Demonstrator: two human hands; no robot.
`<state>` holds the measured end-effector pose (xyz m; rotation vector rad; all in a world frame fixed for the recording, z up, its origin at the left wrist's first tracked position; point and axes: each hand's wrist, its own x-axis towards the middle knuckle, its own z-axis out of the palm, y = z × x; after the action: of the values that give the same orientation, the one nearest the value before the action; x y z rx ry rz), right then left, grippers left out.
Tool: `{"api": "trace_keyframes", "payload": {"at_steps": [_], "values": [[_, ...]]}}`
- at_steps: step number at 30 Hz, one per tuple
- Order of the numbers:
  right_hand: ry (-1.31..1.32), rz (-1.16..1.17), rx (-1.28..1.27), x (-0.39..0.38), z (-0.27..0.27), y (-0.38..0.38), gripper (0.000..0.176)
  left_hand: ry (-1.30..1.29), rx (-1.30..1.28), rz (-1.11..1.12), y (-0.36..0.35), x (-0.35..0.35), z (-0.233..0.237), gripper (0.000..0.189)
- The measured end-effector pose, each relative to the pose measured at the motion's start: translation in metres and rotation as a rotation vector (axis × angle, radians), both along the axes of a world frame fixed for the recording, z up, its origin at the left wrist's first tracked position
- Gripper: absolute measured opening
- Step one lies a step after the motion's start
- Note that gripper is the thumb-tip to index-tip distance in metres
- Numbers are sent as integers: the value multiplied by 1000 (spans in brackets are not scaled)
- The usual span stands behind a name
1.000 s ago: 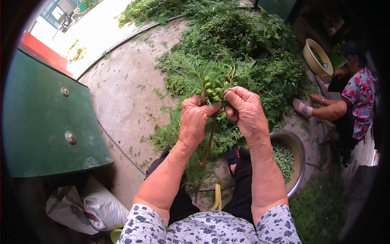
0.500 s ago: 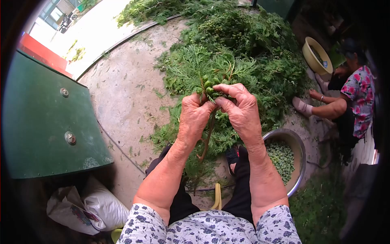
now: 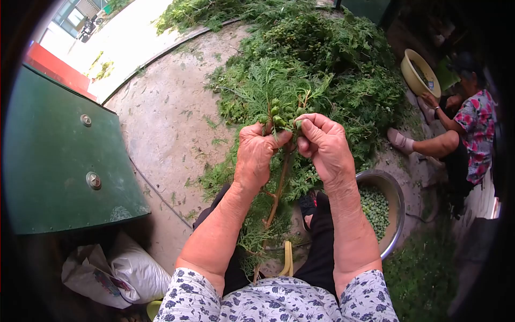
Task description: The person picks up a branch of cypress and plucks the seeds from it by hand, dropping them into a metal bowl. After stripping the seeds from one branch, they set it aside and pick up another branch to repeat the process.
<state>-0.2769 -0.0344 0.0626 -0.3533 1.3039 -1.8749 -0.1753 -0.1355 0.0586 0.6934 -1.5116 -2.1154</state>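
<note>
Nearest, floral sleeves (image 3: pixel 279 300), with both bare forearms running up the middle. At near left a white bag (image 3: pixel 137 273) lies on the ground below a big green panel (image 3: pixel 59 161) with two round bolts. A yellow strip (image 3: pixel 288 258) shows between the dark-trousered knees; can't tell what it is.

A metal bowl (image 3: pixel 400 214) sits on the ground just right of the right forearm and holds a layer of small green pellets (image 3: pixel 375 209).

Mid-scene, above the lap, both hands are up on one sprig (image 3: pixel 276 196). The left hand (image 3: pixel 256 155) has its grip clenched round the woody stem just under the foliage. The stem hangs down toward the knees, slanting a little left. The right hand (image 3: pixel 324 147) is just beside it, thumbs touching, with its grip pinched shut on the cones (image 3: pixel 280 114) clustered at the sprig's top. The cones are green, bunched and partly hidden by the fingertips.

Behind the hands, a heap of cut branches (image 3: pixel 322 59) covers the concrete floor (image 3: pixel 161 118) from the middle out to the far right. Loose scraps are scattered on the bare part at left.

At far right another person (image 3: pixel 475 134) sits low in a floral top. One hand (image 3: pixel 431 100) is at the rim of a tilted yellow basin (image 3: pixel 413 75). At far left there is bright pavement beyond a curved edge.
</note>
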Motion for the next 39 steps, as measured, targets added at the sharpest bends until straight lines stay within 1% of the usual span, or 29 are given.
{"api": "trace_keyframes", "payload": {"at_steps": [1, 2, 3, 5, 6, 9, 11, 13, 14, 15, 16, 17, 19, 20, 21, 23, 25, 27, 28, 29, 31, 33, 35, 36, 37, 39], "values": [[-117, 27, -104, -2, -3, 1, 9, 3, 19, -6, -1, 0, 1, 10], [-108, 44, -110, -3, -5, 1, 13, 3, 19, -5, -1, 0, 2, 10], [-108, 44, -110, -3, -3, 1, 13, 13, 29, 22, -1, -1, 2, 10], [-299, 25, -203, -3, 1, 0, 13, 25, 39, 47, 0, -2, 2, 10], [-337, 51, -228, -6, 2, 2, 14, 30, 33, 68, 0, -2, 2, 9], [-370, 51, -269, -4, 10, 1, 15, 39, -2, 86, -1, -2, -4, 9], [-395, 54, -298, -4, 3, 1, 15, 44, -30, 81, -2, -1, -5, 9], [-421, 57, -327, -3, 1, 0, 14, -69, -179, 58, -4, 1, -5, 9], [-220, 1, -194, 1, 3, -1, 15, -69, -179, 58, -4, 0, -7, 9], [-20, -53, -61, 5, 6, -2, 15, -93, -237, 56, -3, -1, -9, 10], [122, -79, 21, 9, 12, -3, 16, -117, -295, 55, -3, -1, -10, 10], [122, -80, 22, 13, 12, -6, 16, -118, -294, 54, -2, -2, -10, 10], [724, -231, 117, 19, 11, -12, 17, -93, -429, 38, 0, -2, -8, 13], [794, -235, 160, 19, 10, -12, 14, -94, -429, 36, 2, -3, -9, 13], [793, -236, 162, 17, 9, -12, 14, -59, -458, 42, 3, -5, -10, 14], [1008, -243, 142, 14, 6, -12, 10, -25, -487, 47, 2, -4, -12, 15], [1007, -266, 143, 12, 6, -13, 8, -222, -749, -91, -5, -1, -12, 15], [827, -183, 244, 6, 6, -8, 12, -187, -719, -106, -2, -1, -3, 15], [729, -171, 242, 6, 3, -7, 18, -151, -688, -118, -1, -1, -1, 15], [730, -171, 242, 6, 3, -5, 18, -151, -688, -118, 0, -2, -2, 15], [496, -173, 241, 5, 5, -3, 26, -68, -493, -146, 0, -4, -6, 14], [497, -146, 217, 0, 11, 2, 27, -53, -463, -127, -2, -4, -12, 13], [5, -62, -131, -1, 17, 5, 25, -37, -435, -109, -1, -3, -11, 13], [-48, -82, -180, -3, 16, 5, 19, -14, -333, -114, 1, -2, -7, 12], [-48, -83, -180, -4, 17, 5, 19, 9, -230, -119, 2, -2, -5, 12], [-228, -55, -248, -5, 22, 3, 17, 19, -225, -105, 3, -5, -8, 12]]}}
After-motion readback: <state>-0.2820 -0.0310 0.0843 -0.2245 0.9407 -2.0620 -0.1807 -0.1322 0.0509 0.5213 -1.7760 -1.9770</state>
